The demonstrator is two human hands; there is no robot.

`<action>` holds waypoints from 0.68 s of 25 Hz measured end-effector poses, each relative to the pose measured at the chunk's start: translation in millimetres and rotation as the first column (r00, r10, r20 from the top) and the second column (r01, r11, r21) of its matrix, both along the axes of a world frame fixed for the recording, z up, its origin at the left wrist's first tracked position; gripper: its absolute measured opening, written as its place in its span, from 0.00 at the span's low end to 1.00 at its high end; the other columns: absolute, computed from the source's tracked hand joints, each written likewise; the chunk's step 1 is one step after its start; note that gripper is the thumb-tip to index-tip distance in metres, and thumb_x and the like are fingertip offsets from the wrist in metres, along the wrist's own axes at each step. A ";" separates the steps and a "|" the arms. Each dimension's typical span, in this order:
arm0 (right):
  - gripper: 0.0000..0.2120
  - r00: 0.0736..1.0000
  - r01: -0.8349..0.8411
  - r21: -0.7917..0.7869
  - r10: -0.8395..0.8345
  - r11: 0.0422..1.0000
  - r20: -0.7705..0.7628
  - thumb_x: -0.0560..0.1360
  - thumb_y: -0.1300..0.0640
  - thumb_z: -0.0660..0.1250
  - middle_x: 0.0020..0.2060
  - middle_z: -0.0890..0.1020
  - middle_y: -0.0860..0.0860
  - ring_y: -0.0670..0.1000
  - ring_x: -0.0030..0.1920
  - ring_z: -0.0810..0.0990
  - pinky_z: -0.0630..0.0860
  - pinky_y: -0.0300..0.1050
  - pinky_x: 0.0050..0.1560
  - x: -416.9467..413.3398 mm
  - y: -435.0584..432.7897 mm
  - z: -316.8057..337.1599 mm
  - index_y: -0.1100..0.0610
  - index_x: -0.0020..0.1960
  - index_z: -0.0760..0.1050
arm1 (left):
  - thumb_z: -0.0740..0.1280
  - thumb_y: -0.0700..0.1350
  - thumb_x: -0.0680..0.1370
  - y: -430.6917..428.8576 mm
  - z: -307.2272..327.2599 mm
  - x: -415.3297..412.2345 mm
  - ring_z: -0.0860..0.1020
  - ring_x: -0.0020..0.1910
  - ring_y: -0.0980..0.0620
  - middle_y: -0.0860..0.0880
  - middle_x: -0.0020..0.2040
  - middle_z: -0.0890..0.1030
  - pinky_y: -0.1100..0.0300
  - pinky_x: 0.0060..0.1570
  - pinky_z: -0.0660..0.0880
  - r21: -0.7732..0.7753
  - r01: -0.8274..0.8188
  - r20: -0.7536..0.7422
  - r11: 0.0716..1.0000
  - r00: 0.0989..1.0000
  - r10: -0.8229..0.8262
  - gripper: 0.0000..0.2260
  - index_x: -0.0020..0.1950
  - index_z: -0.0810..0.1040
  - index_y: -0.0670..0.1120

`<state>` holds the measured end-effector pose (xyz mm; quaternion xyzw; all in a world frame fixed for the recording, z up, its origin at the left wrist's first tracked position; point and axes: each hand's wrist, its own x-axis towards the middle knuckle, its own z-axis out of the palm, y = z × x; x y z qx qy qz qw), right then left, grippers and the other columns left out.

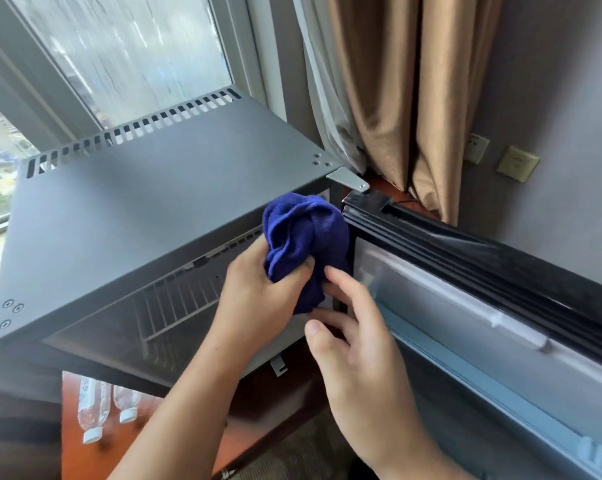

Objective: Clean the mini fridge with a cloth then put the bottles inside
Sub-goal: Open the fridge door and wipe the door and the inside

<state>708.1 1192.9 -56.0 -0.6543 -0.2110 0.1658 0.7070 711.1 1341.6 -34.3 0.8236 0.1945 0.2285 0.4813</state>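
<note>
1. The left hand (pixel 258 299) gripped one blue cloth (pixel 304 233) at the open fridge's (pixel 136 202) top right corner.
2. The right hand (pixel 358 344) was beside it, fingers relaxed, holding nothing.
3. Two bottles (pixel 91 407) lay on the counter (pixel 72 460), near left.

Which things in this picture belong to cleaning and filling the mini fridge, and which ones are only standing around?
For the job: blue cloth, gripped by the left hand; mini fridge, door open; two bottles lying outside it.
Not for the job: curtain; window; wall plates.
</note>
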 end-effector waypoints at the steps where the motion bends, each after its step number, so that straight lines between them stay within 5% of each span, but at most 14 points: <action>1: 0.26 0.999 0.017 0.016 -0.018 1.000 0.032 0.77 0.55 0.66 0.65 0.79 0.40 0.46 0.63 0.81 0.78 0.39 0.61 3.1 -2.9 4.8 0.41 0.73 0.69 | 0.70 0.41 0.76 -2.7 9.5 1.5 0.75 0.32 0.55 0.49 0.34 0.79 0.58 0.34 0.73 0.039 -0.015 0.050 0.999 0.999 0.013 0.08 0.39 0.74 0.49; 5: 0.26 0.989 0.042 0.042 -0.047 0.998 0.137 0.77 0.56 0.67 0.63 0.79 0.45 0.48 0.61 0.82 0.77 0.35 0.55 16.0 -6.3 27.1 0.42 0.73 0.70 | 0.68 0.40 0.75 -12.7 50.8 20.1 0.70 0.30 0.58 0.52 0.32 0.74 0.65 0.31 0.66 0.282 -0.087 0.173 0.956 0.984 0.039 0.11 0.37 0.68 0.48; 8: 0.23 0.990 0.040 -0.008 -0.038 0.999 0.135 0.79 0.58 0.69 0.62 0.80 0.44 0.46 0.58 0.82 0.77 0.34 0.52 25.9 -12.0 31.9 0.42 0.71 0.72 | 0.63 0.49 0.73 -7.2 69.3 45.7 0.75 0.36 0.54 0.55 0.33 0.76 0.57 0.36 0.70 0.470 0.043 -0.080 0.882 0.997 -0.006 0.04 0.41 0.68 0.53; 11: 0.15 0.983 0.079 -0.065 -0.067 0.995 0.172 0.77 0.55 0.67 0.50 0.81 0.45 0.50 0.48 0.83 0.82 0.46 0.45 31.4 -21.4 30.3 0.40 0.61 0.77 | 0.60 0.50 0.71 3.1 76.6 60.5 0.73 0.37 0.49 0.56 0.32 0.76 0.55 0.37 0.69 0.409 0.250 -0.298 0.878 0.946 -0.130 0.03 0.38 0.68 0.55; 17: 0.07 0.986 0.030 -0.090 -0.015 0.996 0.164 0.77 0.55 0.65 0.36 0.78 0.51 0.56 0.37 0.78 0.78 0.61 0.42 36.2 -32.3 27.1 0.45 0.50 0.79 | 0.63 0.46 0.74 2.1 102.6 63.9 0.70 0.29 0.56 0.56 0.29 0.75 0.62 0.30 0.69 0.321 0.429 -0.440 0.844 0.857 -0.268 0.05 0.38 0.73 0.50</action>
